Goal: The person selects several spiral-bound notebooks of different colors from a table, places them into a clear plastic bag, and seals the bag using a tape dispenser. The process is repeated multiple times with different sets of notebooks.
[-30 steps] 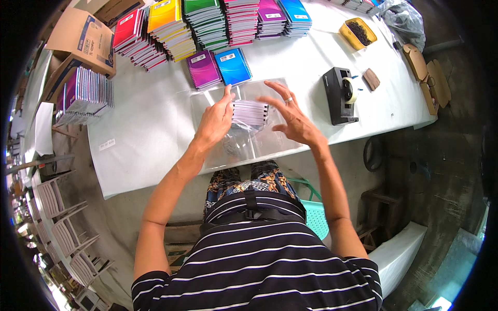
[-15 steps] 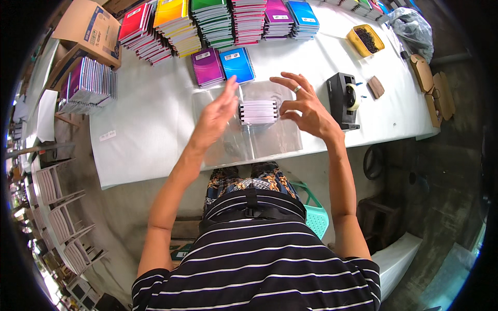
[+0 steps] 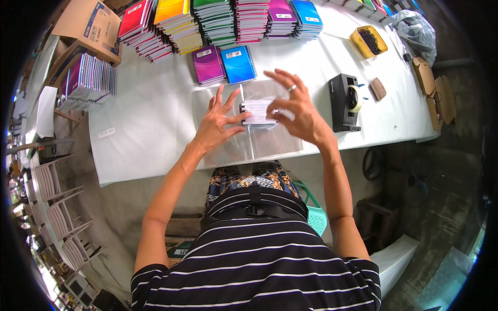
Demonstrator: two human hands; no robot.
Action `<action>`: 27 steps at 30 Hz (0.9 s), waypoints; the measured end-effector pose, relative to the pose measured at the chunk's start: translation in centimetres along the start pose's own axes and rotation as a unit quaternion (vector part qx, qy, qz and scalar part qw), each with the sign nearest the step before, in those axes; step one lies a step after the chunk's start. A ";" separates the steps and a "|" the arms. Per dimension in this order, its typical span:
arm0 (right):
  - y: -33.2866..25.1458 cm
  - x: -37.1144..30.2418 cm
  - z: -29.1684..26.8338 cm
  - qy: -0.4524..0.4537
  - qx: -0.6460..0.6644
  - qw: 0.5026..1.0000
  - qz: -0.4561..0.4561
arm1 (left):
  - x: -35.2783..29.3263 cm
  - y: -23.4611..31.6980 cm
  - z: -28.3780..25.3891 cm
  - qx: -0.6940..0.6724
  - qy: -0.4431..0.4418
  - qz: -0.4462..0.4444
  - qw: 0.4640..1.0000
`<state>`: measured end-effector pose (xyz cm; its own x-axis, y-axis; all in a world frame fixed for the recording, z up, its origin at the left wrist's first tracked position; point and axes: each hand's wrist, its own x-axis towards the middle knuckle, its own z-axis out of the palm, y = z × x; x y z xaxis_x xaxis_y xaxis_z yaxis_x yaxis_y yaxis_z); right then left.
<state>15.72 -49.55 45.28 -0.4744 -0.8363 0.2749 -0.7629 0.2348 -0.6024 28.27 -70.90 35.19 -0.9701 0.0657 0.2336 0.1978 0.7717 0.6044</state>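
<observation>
A small block of notebooks [image 3: 255,109], its white page edges facing up, stands on a clear plastic sheet [image 3: 270,147] spread near the table's front edge. At the block's left end is my left hand [image 3: 215,124], fingers spread and fingertips close to or touching it. My right hand [image 3: 300,111] arches over the right end with its fingers apart and slightly blurred; whether it touches the pages I cannot tell. Just beyond the sheet lie a purple spiral notebook [image 3: 208,64] and a blue spiral notebook [image 3: 238,64], side by side.
Tall stacks of colored notebooks [image 3: 218,23] line the table's far side. A black tape dispenser [image 3: 342,103], a brown block [image 3: 377,89] and a yellow tub [image 3: 374,44] of small dark pieces sit right. More notebooks [image 3: 91,83] and a cardboard box [image 3: 96,33] are left.
My left hand has come down to the block's left end, its fingers spreading. My right hand has shifted left over the block's right end.
</observation>
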 end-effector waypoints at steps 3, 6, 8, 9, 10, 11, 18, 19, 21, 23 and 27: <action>0.4 2.0 0.1 0.058 -0.026 0.998 0.016 | 0.9 -0.2 -0.5 0.030 -0.009 0.036 0.999; 3.0 3.6 1.9 0.018 -0.129 0.990 -0.045 | 1.2 -0.5 -0.5 0.045 -0.029 0.052 0.997; 3.3 4.5 1.7 0.064 -0.106 0.990 -0.070 | 0.9 -0.5 -0.5 0.063 -0.032 0.047 0.996; 3.5 4.5 0.9 0.095 -0.075 0.991 -0.065 | 0.9 -0.5 -0.5 0.072 -0.030 0.048 0.996; 3.5 4.4 0.2 0.121 -0.039 0.990 -0.060 | 0.6 -0.3 -0.5 0.079 -0.028 0.043 0.996; 3.8 3.8 -0.7 0.160 -0.033 0.986 -0.045 | 0.5 -0.2 -0.6 0.069 -0.026 0.038 0.997; 8.3 -5.9 3.5 0.013 0.212 0.973 0.087 | 1.2 -0.2 0.2 -0.029 0.006 0.024 0.999; 7.8 -6.1 5.1 0.015 0.222 0.971 0.091 | 1.0 -0.5 0.6 -0.048 0.011 0.014 0.999; 7.2 -6.1 7.2 0.031 0.236 0.966 0.096 | 0.2 -1.0 1.3 -0.099 0.035 0.001 0.994; 7.2 -6.5 7.7 0.051 0.250 0.960 0.113 | -0.3 -1.4 1.8 -0.131 0.054 -0.007 0.990; 6.9 -6.6 8.4 0.068 0.265 0.954 0.125 | -0.2 -1.2 2.3 -0.113 0.057 0.006 0.992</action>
<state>17.28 -46.55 33.01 -0.6931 -0.7059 0.1462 -0.3066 0.1051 -0.9460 27.89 -70.37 32.65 -0.9477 -0.0076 0.3191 0.2488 0.6086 0.7534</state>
